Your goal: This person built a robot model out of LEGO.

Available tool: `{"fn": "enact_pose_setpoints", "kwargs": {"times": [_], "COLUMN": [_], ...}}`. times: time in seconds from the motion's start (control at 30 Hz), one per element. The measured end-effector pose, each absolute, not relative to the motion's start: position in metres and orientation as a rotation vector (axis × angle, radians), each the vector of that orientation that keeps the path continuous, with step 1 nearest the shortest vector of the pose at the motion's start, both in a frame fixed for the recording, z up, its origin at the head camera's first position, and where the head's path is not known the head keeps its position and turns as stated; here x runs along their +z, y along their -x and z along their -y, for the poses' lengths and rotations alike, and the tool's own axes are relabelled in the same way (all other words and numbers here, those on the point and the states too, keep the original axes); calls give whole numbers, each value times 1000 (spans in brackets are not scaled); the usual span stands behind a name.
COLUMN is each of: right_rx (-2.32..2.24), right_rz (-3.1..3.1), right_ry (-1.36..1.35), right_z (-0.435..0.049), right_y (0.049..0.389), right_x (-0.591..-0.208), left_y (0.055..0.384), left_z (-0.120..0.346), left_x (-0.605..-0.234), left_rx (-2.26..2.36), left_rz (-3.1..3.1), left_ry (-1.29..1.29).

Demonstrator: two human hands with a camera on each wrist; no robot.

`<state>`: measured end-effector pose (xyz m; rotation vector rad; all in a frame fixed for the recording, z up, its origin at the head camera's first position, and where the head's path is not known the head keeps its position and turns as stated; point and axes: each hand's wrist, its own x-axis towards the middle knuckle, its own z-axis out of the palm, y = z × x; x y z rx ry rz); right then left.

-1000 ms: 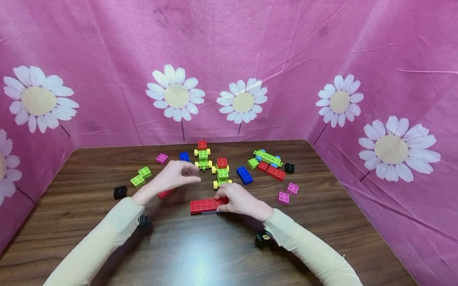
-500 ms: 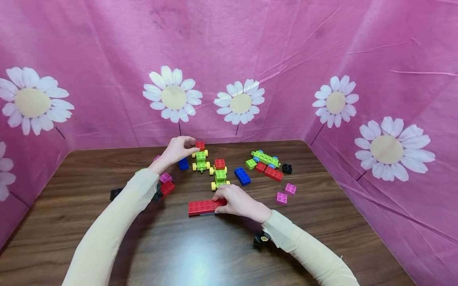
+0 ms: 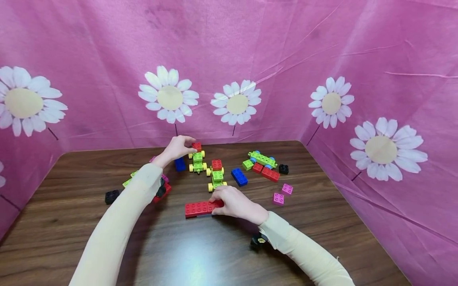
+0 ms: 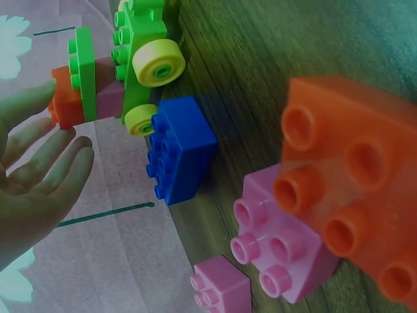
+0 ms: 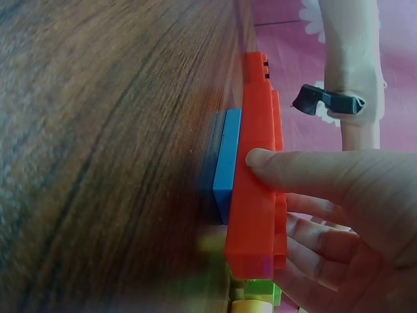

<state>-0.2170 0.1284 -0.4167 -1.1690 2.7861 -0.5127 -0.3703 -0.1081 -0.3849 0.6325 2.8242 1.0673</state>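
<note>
Tabletop (image 3: pixel 322 210), fingers (image 5: pixel 326 238) on red bricks (image 3: pixel 196 208)

Plastic bricks (image 3: pixel 196 208) look smooth and glossy — the wood-grained table (image 3: pixel 229 256) shines toward its near edge, and creased, faintly shiny cloth (image 3: pixel 279 43) hangs past its far edge.

the left hand (image 3: pixel 176 150) holds the top brick (image 3: pixel 196 147) of the far car (image 3: pixel 197 162); a loose brick (image 3: pixel 179 164) lies just before and left of that grip; the right hand (image 3: pixel 239 203) grips the right end of the joined bricks (image 3: pixel 196 209), set on an underlying brick (image 5: pixel 227 166); behind this grip stands the near car (image 3: pixel 217 178), with a wheeled base (image 3: pixel 262 159) farther behind and rightward; two outlying bricks (image 3: pixel 278 198) lie to the grip's right
</note>
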Motion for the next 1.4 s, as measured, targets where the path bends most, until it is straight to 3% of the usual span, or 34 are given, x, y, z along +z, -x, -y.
{"fn": "enact_pose_setpoints", "kwargs": {"times": [0.63, 1.4], "right_rx": [-489, -493], "right_rz": [-2843, -2847], "right_ry": [1222, 1226], "right_z": [-128, -133], "right_y": [215, 214], "right_x": [-417, -420], "left_y": [365, 322], "left_z": [116, 144], "left_x": [-381, -380], "left_rx": [957, 828], "left_rz": [-2886, -2897], "left_ry": [-697, -870]}}
